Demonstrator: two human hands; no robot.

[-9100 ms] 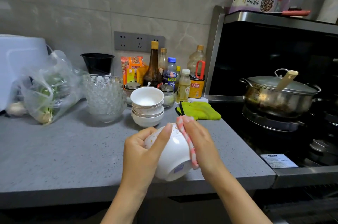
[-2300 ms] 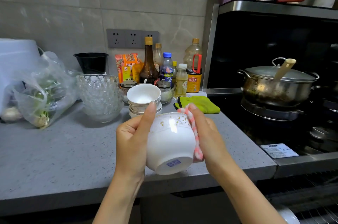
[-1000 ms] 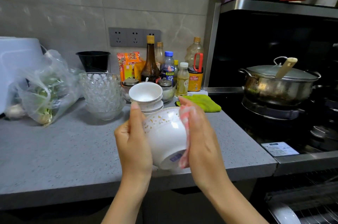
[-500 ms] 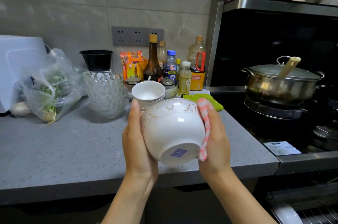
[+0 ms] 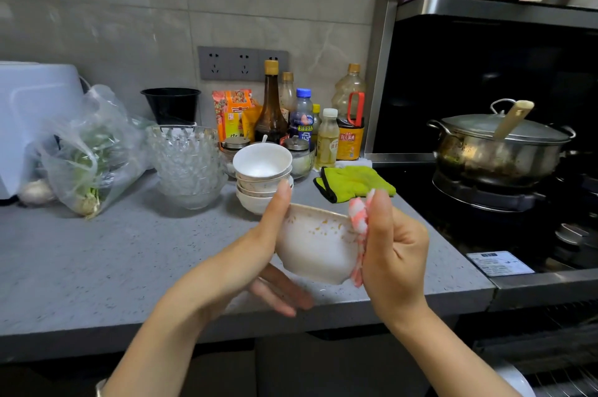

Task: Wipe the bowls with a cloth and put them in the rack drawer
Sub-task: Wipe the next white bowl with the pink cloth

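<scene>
The left hand (image 5: 255,259) grips a gold-flecked white bowl (image 5: 315,246) by its rim. The right hand (image 5: 394,251) clamps a pink cloth (image 5: 359,218) against its side.

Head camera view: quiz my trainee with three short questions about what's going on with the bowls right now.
1. Fill in: the left hand holds a white ____.
2. Against the bowl, the right hand presses: A a green cloth, B the pink-and-white cloth, C a sponge.
3. True or false: the stack of white bowls sits on the stove.

Key: 1 bowl. 2 B. 3 False, it stands on the counter.
</scene>
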